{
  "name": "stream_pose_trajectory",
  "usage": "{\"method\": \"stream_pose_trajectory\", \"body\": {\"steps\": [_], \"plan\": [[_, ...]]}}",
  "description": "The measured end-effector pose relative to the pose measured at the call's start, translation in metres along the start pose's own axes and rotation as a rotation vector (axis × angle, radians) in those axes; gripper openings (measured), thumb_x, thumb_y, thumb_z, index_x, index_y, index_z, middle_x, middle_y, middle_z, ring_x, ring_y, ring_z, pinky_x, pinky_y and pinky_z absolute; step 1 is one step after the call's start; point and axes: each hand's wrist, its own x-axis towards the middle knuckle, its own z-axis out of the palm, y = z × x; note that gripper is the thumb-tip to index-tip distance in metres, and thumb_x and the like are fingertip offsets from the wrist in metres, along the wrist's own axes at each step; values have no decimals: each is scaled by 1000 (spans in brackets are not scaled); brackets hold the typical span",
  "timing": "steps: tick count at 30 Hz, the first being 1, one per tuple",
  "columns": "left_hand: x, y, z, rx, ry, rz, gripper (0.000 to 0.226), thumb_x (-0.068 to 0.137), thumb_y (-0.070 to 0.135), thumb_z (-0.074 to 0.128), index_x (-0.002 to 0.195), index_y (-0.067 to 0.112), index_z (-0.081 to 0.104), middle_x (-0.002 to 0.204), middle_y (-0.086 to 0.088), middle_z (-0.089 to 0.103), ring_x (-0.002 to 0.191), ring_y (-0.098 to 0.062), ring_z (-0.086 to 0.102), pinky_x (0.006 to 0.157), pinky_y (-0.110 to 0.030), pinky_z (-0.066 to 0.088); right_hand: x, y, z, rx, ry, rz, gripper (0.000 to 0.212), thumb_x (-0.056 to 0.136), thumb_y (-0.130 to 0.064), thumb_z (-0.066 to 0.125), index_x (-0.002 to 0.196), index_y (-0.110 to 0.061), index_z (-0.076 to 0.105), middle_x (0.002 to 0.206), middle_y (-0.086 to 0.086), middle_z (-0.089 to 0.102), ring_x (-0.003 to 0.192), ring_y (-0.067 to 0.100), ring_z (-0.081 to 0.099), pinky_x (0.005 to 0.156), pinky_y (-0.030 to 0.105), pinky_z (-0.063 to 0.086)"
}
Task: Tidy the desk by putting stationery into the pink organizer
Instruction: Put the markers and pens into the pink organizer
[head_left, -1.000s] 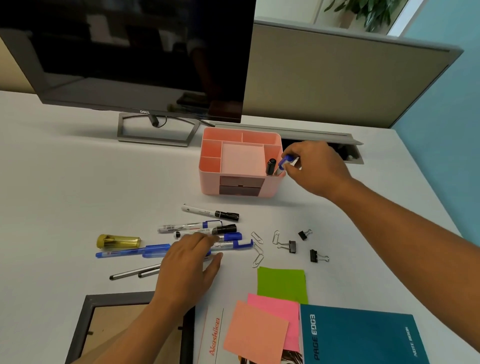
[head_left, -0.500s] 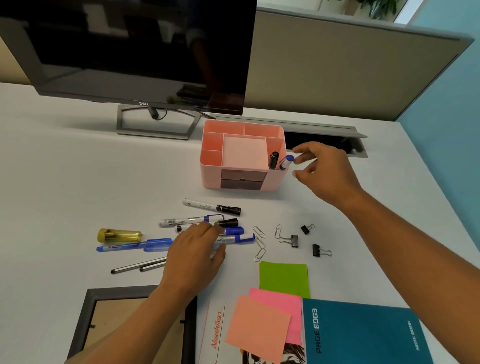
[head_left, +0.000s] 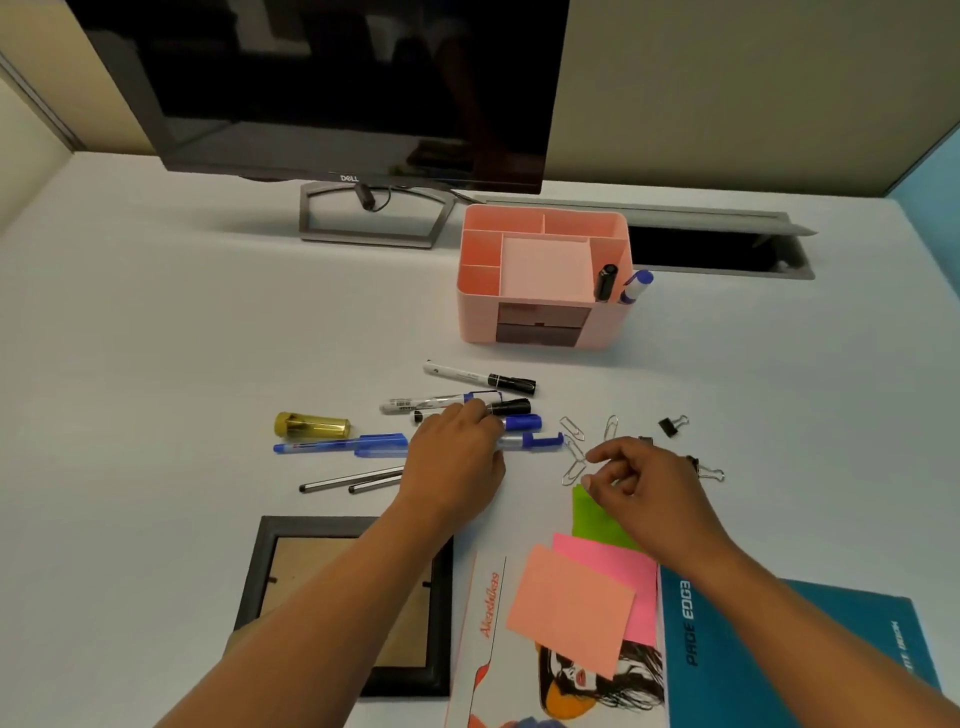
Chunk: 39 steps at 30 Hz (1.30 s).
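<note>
- The pink organizer (head_left: 475, 317) stands at the back of the worktop (head_left: 156, 338). Two markers (head_left: 605, 283) stand upright in its right-hand slot, caps up, likely because the narrow slot props them.
- Loose pens (head_left: 467, 375) lie in front of it, long axes running left to right, most caps pointing right.
- The left hand (head_left: 457, 462) lies over the pens; whether it grips one cannot be told.
- The right hand (head_left: 644, 483) hovers over the paper clips (head_left: 571, 428), fingers loosely curled and empty, probably poised to pinch one.

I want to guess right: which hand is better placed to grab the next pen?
Left, probably. The left hand rests on the pens, fingers touching them. The right hand hangs beside the paper clips, apart from the pens, holding nothing.
</note>
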Motion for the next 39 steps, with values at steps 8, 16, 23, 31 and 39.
{"method": "stream_pose_trajectory", "body": {"steps": [8, 16, 23, 31, 39], "plan": [[7, 5, 1, 91, 10, 32, 15, 80, 25, 62, 93, 17, 65, 90, 2, 62, 81, -19, 56, 71, -31, 44, -6, -5, 8, 64, -3, 27, 12, 84, -22, 72, 92, -30, 68, 71, -6, 67, 60, 5, 62, 57, 13, 49], [-4, 23, -12, -1, 269, 173, 17, 68, 23, 72, 81, 15, 66, 76, 0, 59, 65, -20, 53, 55, -30, 41, -2, -22, -4, 274, 40, 141, 24, 85, -26, 72, 106, -26, 62, 83, -2, 71, 67, 12, 69, 61, 29, 56], [-12, 36, -27, -55, 442, 248, 12, 74, 21, 69, 81, 14, 64, 76, 0, 58, 65, -19, 50, 54, -30, 38, -5, -47, -14, 623, 36, 219, 16, 90, -12, 64, 105, -14, 66, 84, 6, 74, 68, 15, 68, 60, 26, 54], [-18, 25, -29, -203, 484, 90, 26, 81, 29, 70, 100, 11, 69, 93, -3, 65, 81, -17, 57, 62, -28, 49, 3, -69, -67, 444, 223, -148, 22, 82, 2, 69, 94, -16, 69, 77, 1, 71, 66, 16, 66, 58, 25, 55], [-27, -1, -20, -130, 280, 0, 34, 77, 33, 73, 105, 16, 67, 102, -2, 65, 89, -20, 62, 71, -31, 52, 40, -102, -157, -15, 497, -495, 20, 86, -16, 71, 105, -21, 67, 84, -3, 68, 66, 6, 61, 65, 20, 54]]}}
